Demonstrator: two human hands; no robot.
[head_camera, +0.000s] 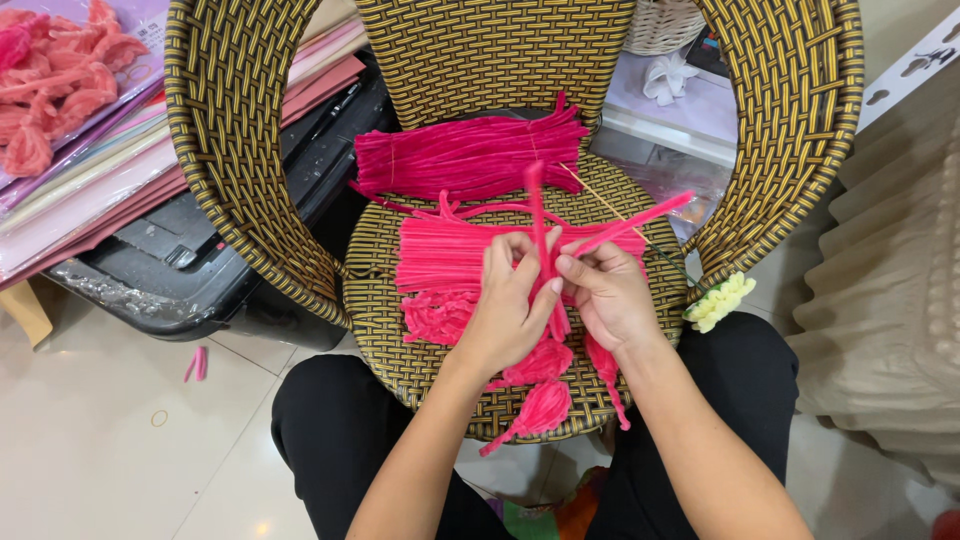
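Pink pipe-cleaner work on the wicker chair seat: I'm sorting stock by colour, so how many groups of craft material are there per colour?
Hot pink: 3 – back bundle, middle bundle, finished twisted pieces, plus the stems in the left hand and right hand
Salmon pink: 1 – pile on the left
Pale yellow: 1 – piece at the seat edge
Total: 5

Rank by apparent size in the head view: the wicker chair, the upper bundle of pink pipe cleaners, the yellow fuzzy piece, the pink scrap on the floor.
1. wicker chair, by far the largest
2. upper bundle of pink pipe cleaners
3. yellow fuzzy piece
4. pink scrap on the floor, smallest, though it lies farther from the camera
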